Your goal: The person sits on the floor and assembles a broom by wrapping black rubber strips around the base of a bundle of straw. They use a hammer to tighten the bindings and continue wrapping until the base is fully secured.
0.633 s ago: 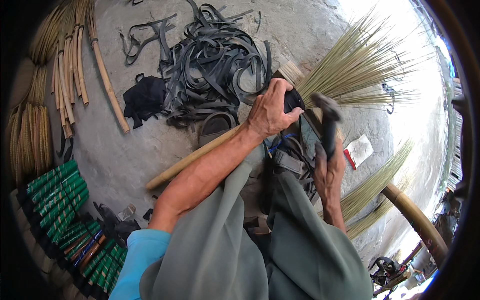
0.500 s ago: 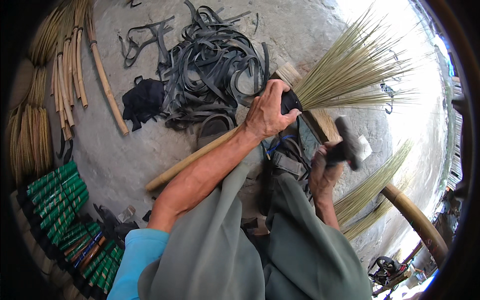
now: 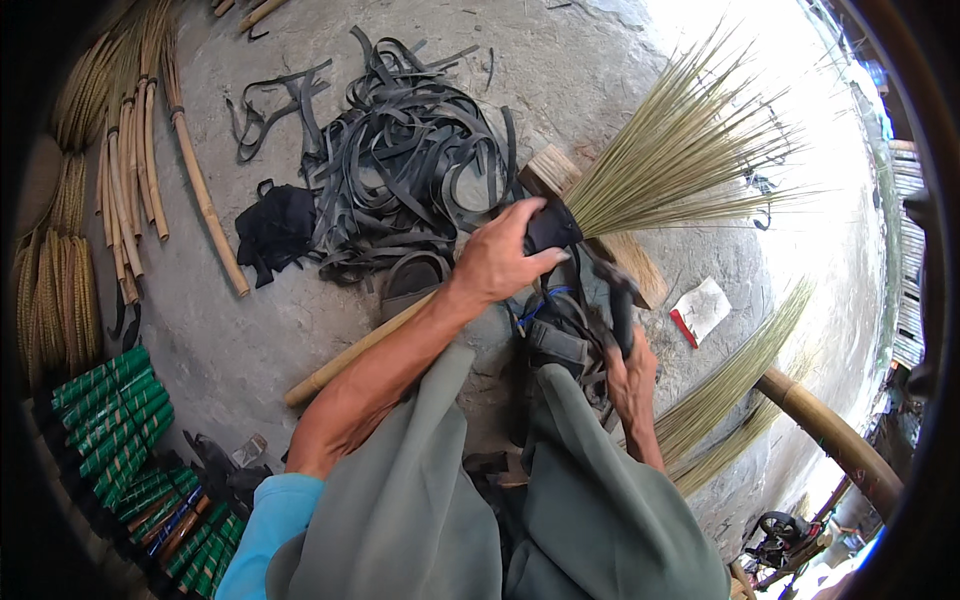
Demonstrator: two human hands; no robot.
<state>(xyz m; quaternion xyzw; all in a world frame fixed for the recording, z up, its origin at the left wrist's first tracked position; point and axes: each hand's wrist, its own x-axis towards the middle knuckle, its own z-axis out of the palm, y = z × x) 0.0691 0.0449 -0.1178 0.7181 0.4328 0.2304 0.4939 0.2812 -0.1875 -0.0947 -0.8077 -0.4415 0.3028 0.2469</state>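
Swung hammer (image 3: 622, 308), clenched in right hand (image 3: 633, 378), leftward toward wooden block (image 3: 645, 272) since earlier frame, clasping black collar (image 3: 553, 230) of grass broom (image 3: 680, 160) over block in left hand (image 3: 497, 256); may hit left thumb (image 3: 546, 261) through glancing blow, or skew collar through slack hold.

Strong daylight is pouring in from the right, bleaching the concrete floor (image 3: 230, 350) there into white glare that is washing out the tips of the straw bristles (image 3: 680, 150). Toward the left, the light is falling softer and greyer, and the green-wrapped bundles (image 3: 112, 405) are lying in dimmer shade. Motion is blurring the hammer (image 3: 622, 310) in the right hand (image 3: 632, 378), while the tangled black strips (image 3: 400, 150) are appearing fairly crisp. Fisheye distortion is bowing the outer edges, and blackness is swallowing the corners.
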